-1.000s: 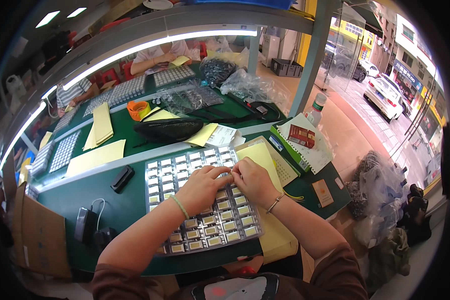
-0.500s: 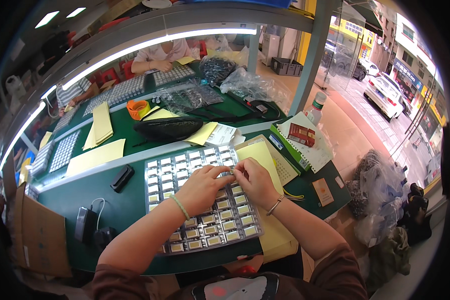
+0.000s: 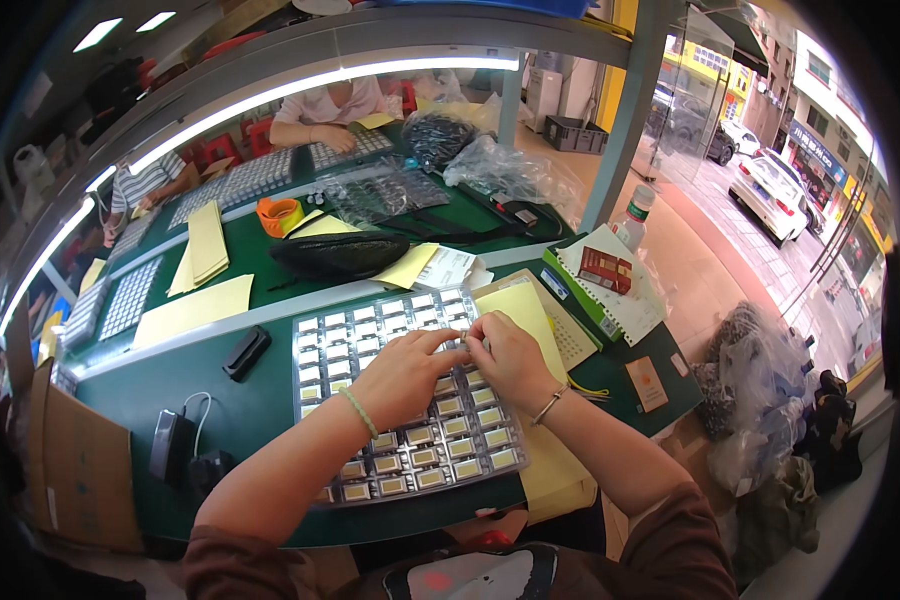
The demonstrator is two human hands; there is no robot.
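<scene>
Below my hands lies a clear plastic tray (image 3: 522, 440) filled with rows of small rectangular metal-framed parts (image 3: 460, 448) with pale yellow faces. Over its upper right portion, my left hand (image 3: 405, 372) and my right hand (image 3: 508, 355) meet fingertip to fingertip. Thumb and forefinger of each are pinched together on something tiny, which the fingers mostly cover; I cannot make out what it is. My left palm and forearm hide the middle of the tray. Yellow card sheets (image 3: 555, 470) stick out from beneath the tray's right side.
Beyond the tray are a black pouch (image 3: 340, 257), an orange tape roll (image 3: 279, 216) and plastic bags (image 3: 515, 170). A power adapter (image 3: 172, 445) and cardboard box (image 3: 85, 470) stand left; a green box (image 3: 582, 290) and bottle (image 3: 632, 215) right. Co-workers sit across, one hand (image 3: 335, 138) over a tray.
My hands keep nearly the same pinch over the tray, with only slight finger movement. Across the bench, a co-worker's hand has shifted a little to the right.
</scene>
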